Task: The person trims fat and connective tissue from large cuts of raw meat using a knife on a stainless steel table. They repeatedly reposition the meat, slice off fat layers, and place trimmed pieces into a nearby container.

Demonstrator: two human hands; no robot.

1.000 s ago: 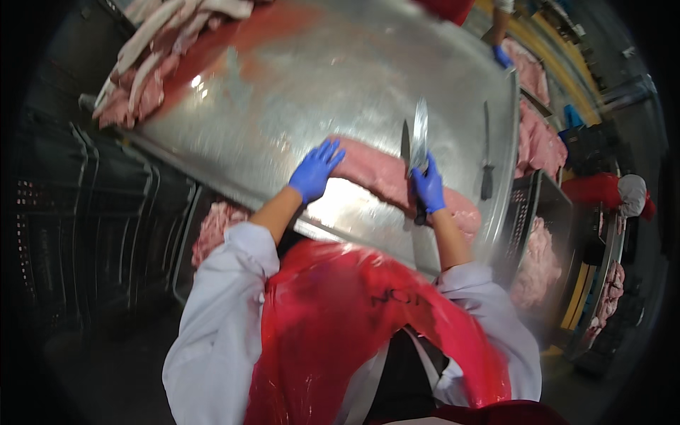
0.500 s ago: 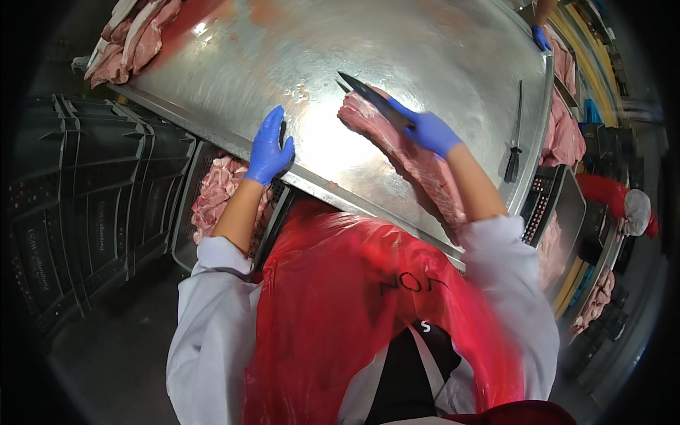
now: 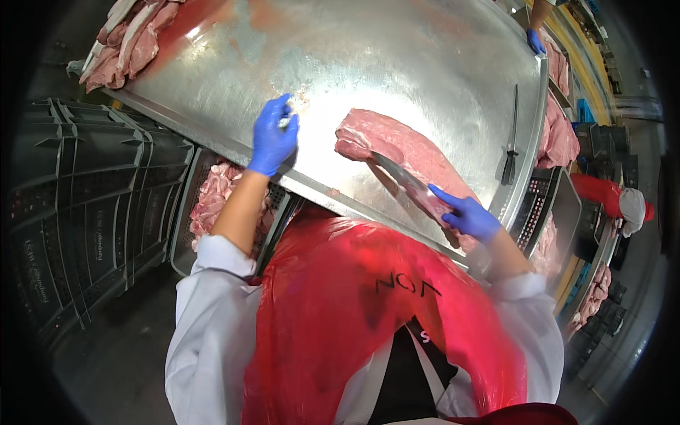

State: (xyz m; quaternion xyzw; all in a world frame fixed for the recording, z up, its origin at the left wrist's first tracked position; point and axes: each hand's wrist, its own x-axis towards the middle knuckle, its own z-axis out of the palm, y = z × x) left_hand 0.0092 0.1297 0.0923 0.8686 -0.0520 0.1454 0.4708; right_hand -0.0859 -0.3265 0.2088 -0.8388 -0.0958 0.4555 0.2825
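Note:
A long pale-pink piece of boneless meat, like a pork loin (image 3: 407, 145), lies slantwise on the steel worktable (image 3: 340, 42). My right hand (image 3: 473, 218), in a blue glove, is closed round the handle of a knife (image 3: 404, 178), its index finger stretched toward the blade. The blade lies along the near side of the loin, its tip at the meat's left part. To the left of the loin my blue-gloved left hand (image 3: 274, 138) hovers by the table edge, fingers partly bent and thumb apart. A small whitish patch shows between them; I cannot tell what it is.
A sharpening steel (image 3: 511, 134) lies at the table's right. Meat pieces (image 3: 134, 39) are piled far left. A crate of trimmings (image 3: 216, 202) stands below the left edge, beside stacked dark crates (image 3: 92, 198). A co-worker's gloved hand (image 3: 535, 41) rests at the far right corner.
My right hand has brought the knife from above the loin down to its near side, moving right and nearer. My left hand has shifted slightly, its fingers now more bent. The loin looks turned.

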